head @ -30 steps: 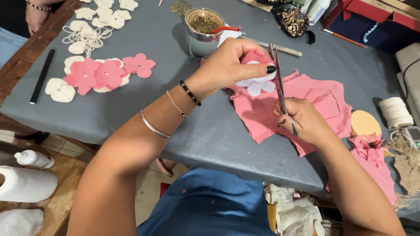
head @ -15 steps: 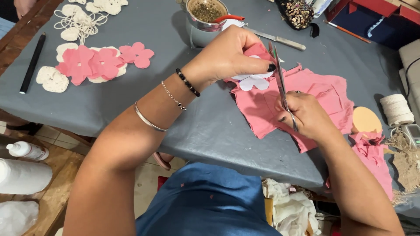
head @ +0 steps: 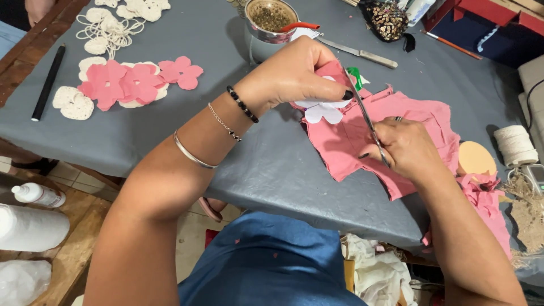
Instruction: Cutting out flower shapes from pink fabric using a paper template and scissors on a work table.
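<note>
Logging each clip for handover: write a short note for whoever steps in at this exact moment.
Left hand: pinches a white flower-shaped paper template against pink fabric.
Right hand: grips metal scissors, blades at the fabric by the template.
Done: three pink fabric flowers lie on cream crocheted flowers at the far left of the grey table.
Left: the cut around the template looks unfinished; more pink fabric lies under the hands.

Both forearms are bare, without sleeves. The left hand (head: pixel 292 73) has a dark-painted thumbnail, and its arm carries a black bead bracelet (head: pixel 242 104), a thin chain bracelet (head: pixel 222 122) and a plain metal bangle (head: pixel 192 154). The right hand (head: pixel 408 148) bears a ring (head: pixel 398 118); a blue garment (head: pixel 266 260) covers the torso.
</note>
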